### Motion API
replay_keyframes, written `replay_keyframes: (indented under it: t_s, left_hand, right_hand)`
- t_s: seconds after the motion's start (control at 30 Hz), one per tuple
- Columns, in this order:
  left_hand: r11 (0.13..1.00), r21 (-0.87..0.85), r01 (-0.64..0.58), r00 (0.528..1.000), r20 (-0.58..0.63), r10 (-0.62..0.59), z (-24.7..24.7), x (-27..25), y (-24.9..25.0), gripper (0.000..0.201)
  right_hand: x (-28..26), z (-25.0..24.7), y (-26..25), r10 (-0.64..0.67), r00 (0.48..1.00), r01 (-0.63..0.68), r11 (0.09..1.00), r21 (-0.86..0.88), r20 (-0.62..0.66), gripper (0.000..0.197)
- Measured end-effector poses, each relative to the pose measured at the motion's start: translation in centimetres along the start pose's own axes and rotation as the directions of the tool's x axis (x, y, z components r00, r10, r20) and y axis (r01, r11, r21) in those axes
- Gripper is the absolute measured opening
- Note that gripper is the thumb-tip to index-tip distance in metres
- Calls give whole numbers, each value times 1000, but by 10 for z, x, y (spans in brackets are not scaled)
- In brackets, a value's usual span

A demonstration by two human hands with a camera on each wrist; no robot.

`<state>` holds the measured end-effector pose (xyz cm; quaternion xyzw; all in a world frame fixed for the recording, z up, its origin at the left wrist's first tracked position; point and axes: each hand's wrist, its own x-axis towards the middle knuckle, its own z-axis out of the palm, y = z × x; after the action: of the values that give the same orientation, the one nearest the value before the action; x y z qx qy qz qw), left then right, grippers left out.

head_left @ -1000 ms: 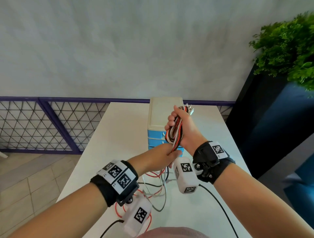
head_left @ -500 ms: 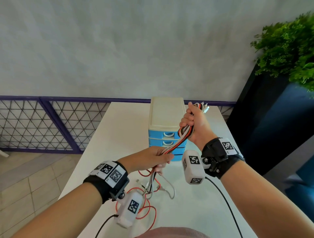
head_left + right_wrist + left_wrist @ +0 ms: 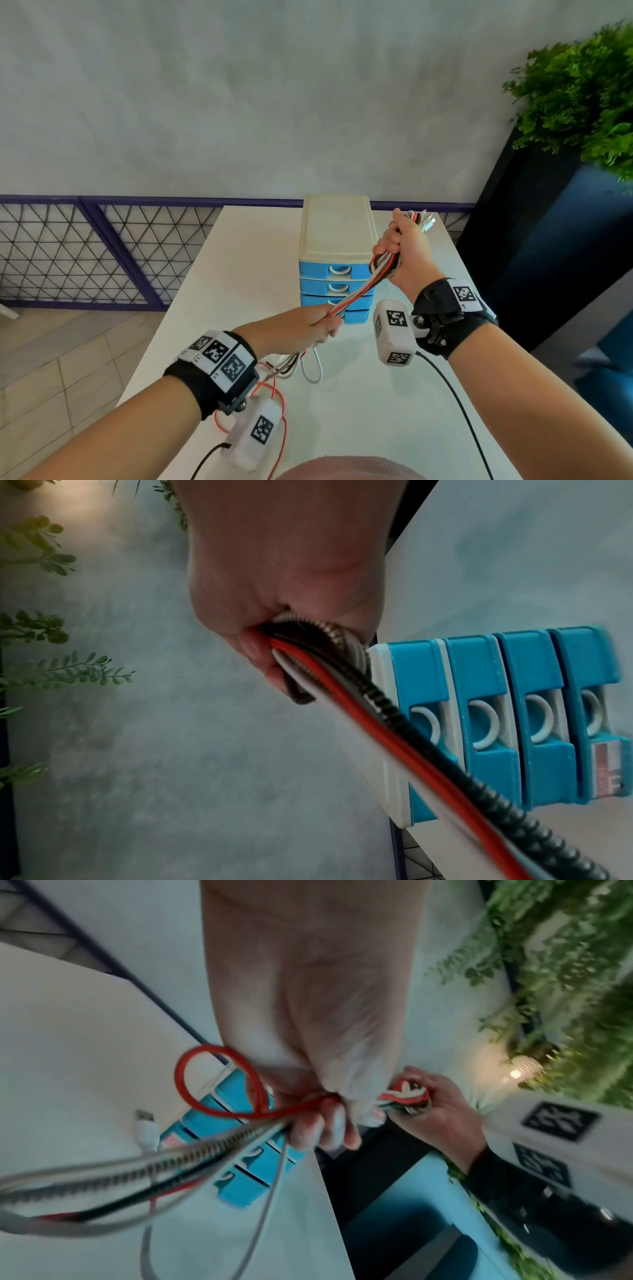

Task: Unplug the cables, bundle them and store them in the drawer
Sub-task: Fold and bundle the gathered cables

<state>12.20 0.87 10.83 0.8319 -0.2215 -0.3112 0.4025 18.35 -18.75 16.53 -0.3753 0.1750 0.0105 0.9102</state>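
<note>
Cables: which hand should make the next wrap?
Left, probably. The left hand grips the loose run of cables near the table; the right hand just anchors the coil.

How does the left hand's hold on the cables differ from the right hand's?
The right hand is raised beside the drawer unit, fist closed round the gathered loops of the cables, plug ends sticking out above it. The left hand sits lower and nearer the person, gripping the straight run of strands, with loose lengths trailing from it onto the table. Both grip the same cables, stretched taut between them.
</note>
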Motion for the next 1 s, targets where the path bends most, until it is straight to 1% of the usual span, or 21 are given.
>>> replay_keyframes:
  t_s: [0.03,0.1,0.13,0.2,0.23,0.33,0.4,0.5,0.57,0.6,0.67,0.73,0.77,0.87,0.93,1.0]
  left_hand:
    - [999,-50,-6,999,36,8,-2,-1,-1,30]
    - [995,-95,-10,995,94,19,-6,-5,-5,35]
    - [990,-140,-11,995,100,25,-6,-8,-9,36]
    - [970,-243,-22,996,77,42,-7,-14,-17,36]
    - [963,-267,-27,997,59,44,-8,-15,-19,38]
    - [960,-279,14,999,36,-4,-15,-14,-18,44]
    - [964,-265,28,1000,-5,-31,-20,-13,-15,46]
    - [987,-160,0,993,-120,-20,-30,-11,-17,41]
    - [999,-27,19,978,-208,-24,-36,-11,-13,34]
    - [997,67,31,968,-252,-13,-40,-11,-9,31]
    - [964,258,63,944,-328,26,-46,-13,-2,26]
    - [919,384,85,924,-375,72,-50,-13,2,26]
    - [908,411,83,915,-393,94,-51,-13,4,26]
    - [908,415,47,893,-425,148,-53,-12,6,26]
    - [914,405,20,881,-439,175,-54,-12,8,24]
    - [921,389,2,873,-449,188,-53,-10,10,22]
  right_hand:
    - [1,0,-1,-3,1000,3,1000,4,9,38]
    - [2,-2,-8,-14,999,13,1000,24,30,38]
    - [3,-2,-11,-17,999,16,999,30,36,38]
    - [2,-3,-17,-14,999,14,1000,6,33,38]
    - [2,-4,-19,-9,999,10,1000,-23,31,37]
    - [2,-4,-20,25,998,-15,989,-150,63,36]
    - [0,-2,-20,71,993,-46,966,-254,92,35]
    - [-3,-1,-18,160,977,-81,890,-449,140,32]
    - [-5,-2,-14,216,961,-82,816,-572,170,27]
    - [-6,-2,-12,242,953,-81,780,-621,180,24]
    - [-10,-1,-7,296,937,-94,724,-683,185,20]
    - [-14,1,-1,359,914,-127,698,-705,189,18]
    - [-15,2,3,395,897,-143,685,-715,199,19]
    - [-20,2,11,517,824,-190,637,-747,231,26]
    - [-25,2,15,577,777,-224,627,-746,252,34]
    - [-32,1,20,633,718,-275,639,-719,288,37]
